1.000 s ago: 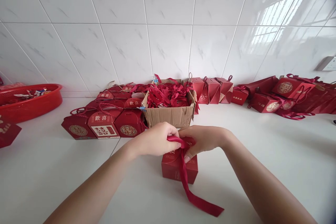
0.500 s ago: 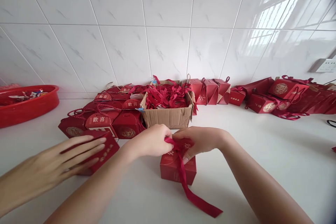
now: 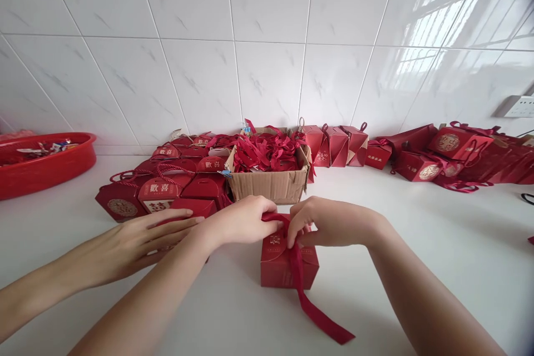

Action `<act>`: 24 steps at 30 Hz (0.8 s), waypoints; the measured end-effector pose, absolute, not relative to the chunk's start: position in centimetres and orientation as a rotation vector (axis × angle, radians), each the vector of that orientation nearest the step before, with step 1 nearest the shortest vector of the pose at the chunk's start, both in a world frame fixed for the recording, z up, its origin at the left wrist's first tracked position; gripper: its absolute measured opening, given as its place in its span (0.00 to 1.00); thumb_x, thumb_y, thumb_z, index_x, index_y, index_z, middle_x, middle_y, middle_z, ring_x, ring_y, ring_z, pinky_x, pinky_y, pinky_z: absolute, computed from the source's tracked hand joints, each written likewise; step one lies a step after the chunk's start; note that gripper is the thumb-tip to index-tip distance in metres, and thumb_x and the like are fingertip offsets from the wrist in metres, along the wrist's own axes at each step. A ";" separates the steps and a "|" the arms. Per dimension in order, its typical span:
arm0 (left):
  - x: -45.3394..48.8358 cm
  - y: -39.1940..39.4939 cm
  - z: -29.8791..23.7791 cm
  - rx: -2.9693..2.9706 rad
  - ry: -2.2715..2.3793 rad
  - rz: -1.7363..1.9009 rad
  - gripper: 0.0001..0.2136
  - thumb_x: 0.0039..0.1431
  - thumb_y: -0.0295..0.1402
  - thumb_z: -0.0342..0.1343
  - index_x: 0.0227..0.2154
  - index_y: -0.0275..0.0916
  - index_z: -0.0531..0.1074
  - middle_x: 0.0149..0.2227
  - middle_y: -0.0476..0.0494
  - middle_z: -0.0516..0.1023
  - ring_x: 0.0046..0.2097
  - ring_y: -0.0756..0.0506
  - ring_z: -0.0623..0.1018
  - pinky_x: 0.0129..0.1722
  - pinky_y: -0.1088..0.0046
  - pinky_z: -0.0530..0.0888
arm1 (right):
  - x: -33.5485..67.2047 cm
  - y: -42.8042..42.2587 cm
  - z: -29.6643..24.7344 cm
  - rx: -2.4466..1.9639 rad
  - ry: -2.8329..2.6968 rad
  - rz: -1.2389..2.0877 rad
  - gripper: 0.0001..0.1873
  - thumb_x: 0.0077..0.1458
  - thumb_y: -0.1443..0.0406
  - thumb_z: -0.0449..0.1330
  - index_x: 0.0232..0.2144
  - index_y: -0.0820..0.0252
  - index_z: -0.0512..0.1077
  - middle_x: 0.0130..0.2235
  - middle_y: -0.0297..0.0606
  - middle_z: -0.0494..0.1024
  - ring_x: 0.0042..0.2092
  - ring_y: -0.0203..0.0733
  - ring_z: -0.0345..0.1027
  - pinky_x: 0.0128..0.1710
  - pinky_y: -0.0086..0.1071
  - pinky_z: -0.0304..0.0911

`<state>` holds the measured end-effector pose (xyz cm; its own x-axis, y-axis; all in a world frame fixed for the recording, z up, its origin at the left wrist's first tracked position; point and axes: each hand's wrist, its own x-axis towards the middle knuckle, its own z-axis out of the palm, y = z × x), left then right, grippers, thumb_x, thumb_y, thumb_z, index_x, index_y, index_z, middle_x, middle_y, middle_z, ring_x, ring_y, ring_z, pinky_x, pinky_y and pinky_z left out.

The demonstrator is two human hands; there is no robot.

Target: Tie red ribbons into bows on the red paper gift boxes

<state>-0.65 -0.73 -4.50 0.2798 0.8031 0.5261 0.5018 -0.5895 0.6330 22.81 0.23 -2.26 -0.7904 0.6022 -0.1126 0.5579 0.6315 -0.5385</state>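
A small red gift box (image 3: pixel 283 267) stands on the white counter in front of me. A dark red ribbon (image 3: pixel 311 308) runs over its top and trails down toward the lower right. My left hand (image 3: pixel 244 222) is closed, pinching the ribbon at the box's top left. My right hand (image 3: pixel 327 222) is closed too, its fingers pinching the ribbon at the top of the box. Another person's hand (image 3: pixel 137 242) reaches in from the left with fingers stretched flat over a flat red box (image 3: pixel 194 207) beside my left forearm.
A cardboard carton (image 3: pixel 271 183) full of red ribbons stands just behind the box. Several finished red gift boxes (image 3: pixel 162 192) sit to its left, more (image 3: pixel 337 144) line the tiled wall at right. A red basin (image 3: pixel 41 167) sits far left. A wall socket (image 3: pixel 517 105) is at right.
The other person's hand came in from the left with a flat red box and slid it right, beside my forearm. My hands shifted slightly on the ribbon; my right fingers now pinch it from above.
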 end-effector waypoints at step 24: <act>-11.1 1.4 -4.7 1.944 1.146 1.099 0.12 0.52 0.46 0.55 0.35 0.50 0.78 0.32 0.55 0.82 0.37 0.48 0.78 0.31 0.79 0.69 | 24.4 2.6 -3.4 -0.501 -2.724 1.222 0.10 0.45 0.74 0.60 0.32 0.64 0.76 0.36 0.38 0.73 0.36 0.35 0.67 0.38 0.28 0.65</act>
